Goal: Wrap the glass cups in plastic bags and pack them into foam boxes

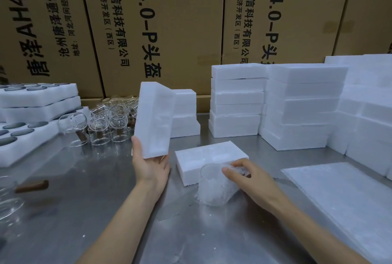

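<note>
So we're at a shiny metal table (84,210) with a wall of big brown cardboard cartons (169,19) behind it, printed with black Chinese text and "AH4.0-P". Far left we've got foam trays (40,102) stacked up, at least three, with round holes, some showing dark discs inside. In front of those a brown handle (31,186) lies near the table edge beside part of a glass rim at the corner. Next over is a bunch of loose glass cups (106,123) standing together behind the trays, too overlapped to count properly. Our left hand (151,168) grips a foam box half (154,119) by its bottom end, holding it upright and tilted, hollow side facing right. Behind it sits a short stack of foam (185,115). A second foam box half (210,159) lies flat on the table, and just in front of it, touching its near edge, is the wrapped glass cup (214,189), lying on its side in a crinkly plastic bag, with our right hand (252,179) curled over it, fingers pinching the bag. Right of that: more foam box stacks (297,106), at least three piles, plus a flat pile of plastic bags (339,195) at the near right.
</note>
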